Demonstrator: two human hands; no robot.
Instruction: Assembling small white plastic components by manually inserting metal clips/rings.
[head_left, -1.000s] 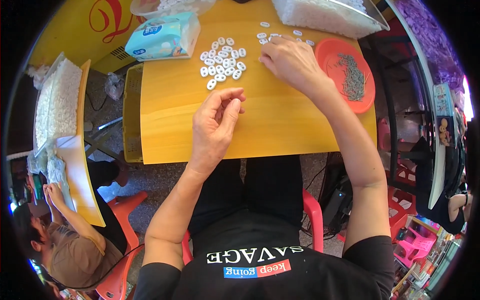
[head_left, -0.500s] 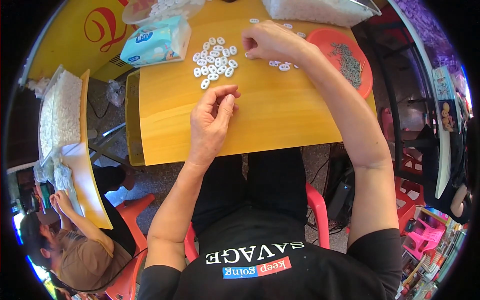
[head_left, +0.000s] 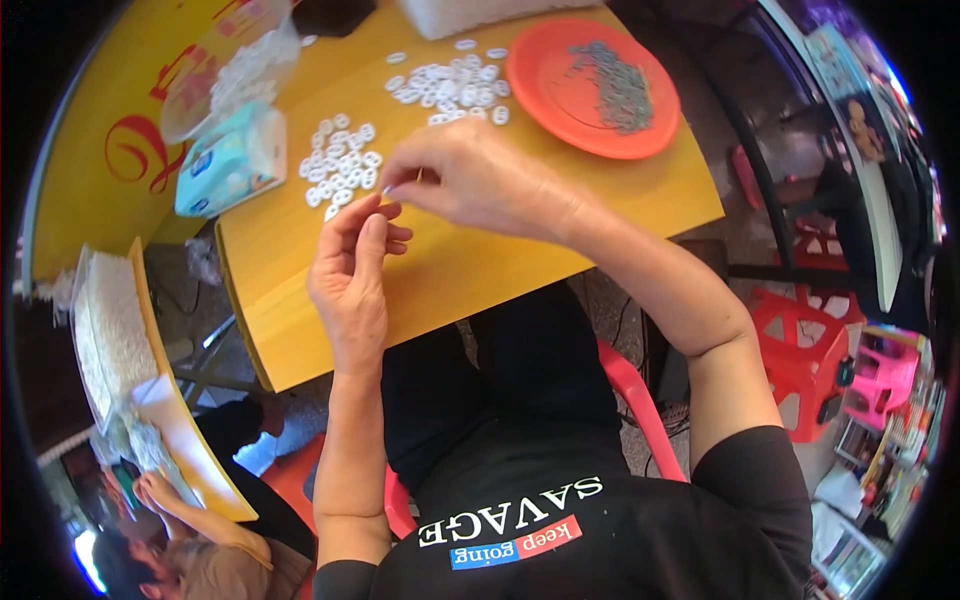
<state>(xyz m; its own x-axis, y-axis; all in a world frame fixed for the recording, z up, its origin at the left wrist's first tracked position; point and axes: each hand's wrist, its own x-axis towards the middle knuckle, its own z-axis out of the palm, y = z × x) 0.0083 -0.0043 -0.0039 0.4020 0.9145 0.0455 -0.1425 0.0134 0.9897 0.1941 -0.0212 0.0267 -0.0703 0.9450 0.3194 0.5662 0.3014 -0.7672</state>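
Note:
My left hand [head_left: 350,275] and my right hand [head_left: 475,180] meet fingertip to fingertip above the yellow table [head_left: 560,235]. My right hand pinches a small white oval piece [head_left: 386,190] between thumb and forefinger. The curled fingers of my left hand touch that spot; what they hold is too small to tell. Just beyond my hands lies a pile of white oval pieces [head_left: 340,165], and a second pile [head_left: 450,85] lies farther back. An orange plate [head_left: 560,115] with grey metal bits [head_left: 615,80] stands at the back right.
A blue tissue pack [head_left: 230,160] and a clear plastic bag [head_left: 235,70] lie at the table's left. A tray of white pieces [head_left: 110,330] stands to the left, with another person [head_left: 170,545] below it. Red plastic stools [head_left: 800,345] stand at the right.
My right hand has come back from the far pile toward me and now meets my left hand. My left hand has lifted and turned slightly. The view has tilted.

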